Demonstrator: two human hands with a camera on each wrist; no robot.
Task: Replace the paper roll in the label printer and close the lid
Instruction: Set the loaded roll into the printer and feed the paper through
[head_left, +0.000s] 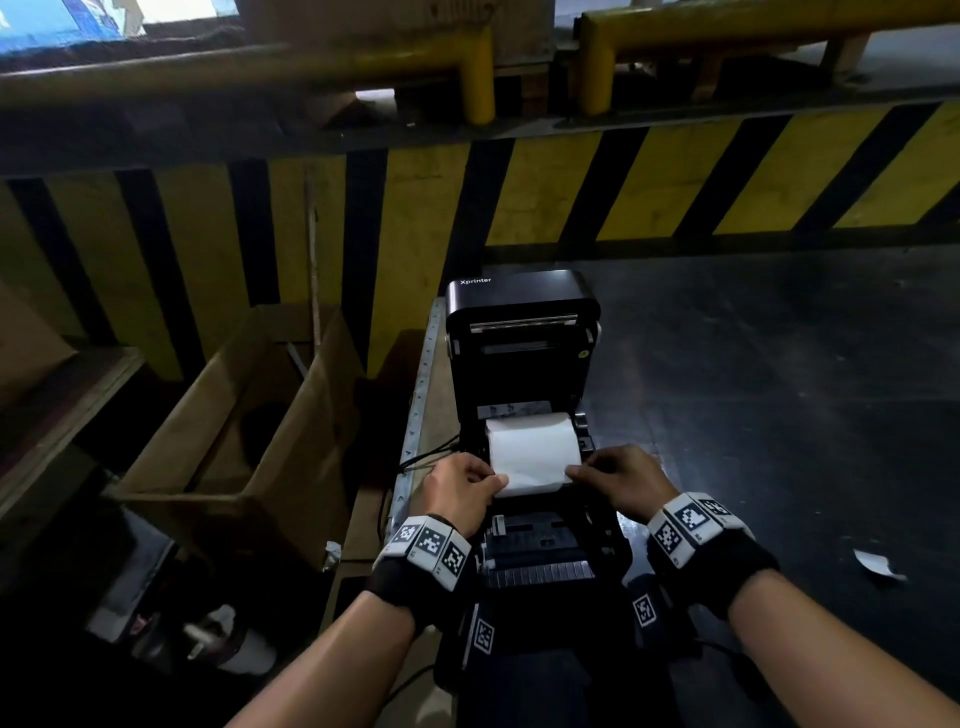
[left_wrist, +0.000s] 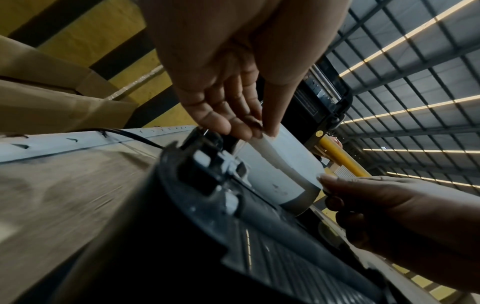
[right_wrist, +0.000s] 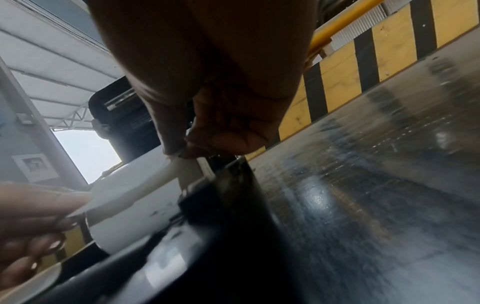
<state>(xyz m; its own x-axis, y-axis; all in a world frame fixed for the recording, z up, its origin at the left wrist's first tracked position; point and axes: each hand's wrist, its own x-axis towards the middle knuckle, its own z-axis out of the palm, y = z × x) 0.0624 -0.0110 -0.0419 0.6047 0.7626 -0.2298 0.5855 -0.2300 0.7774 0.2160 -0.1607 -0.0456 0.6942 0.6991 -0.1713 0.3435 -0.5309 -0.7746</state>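
Observation:
A black label printer (head_left: 540, 551) sits in front of me with its lid (head_left: 522, 306) tipped up and back. A white paper roll (head_left: 532, 447) lies in the printer's bay, its loose end pulled toward me. My left hand (head_left: 491, 480) pinches the left corner of that loose paper end (left_wrist: 270, 152). My right hand (head_left: 576, 472) pinches its right corner (right_wrist: 179, 166). In the left wrist view the roll (left_wrist: 283, 183) shows between both hands, with the right hand (left_wrist: 327, 181) on the far corner.
An open cardboard box (head_left: 249, 426) stands to the left of the printer. A black cable (head_left: 431, 457) runs out from the printer's left side. A yellow-and-black striped barrier (head_left: 623, 187) runs behind. A torn paper scrap (head_left: 878, 564) lies on the dark floor at right.

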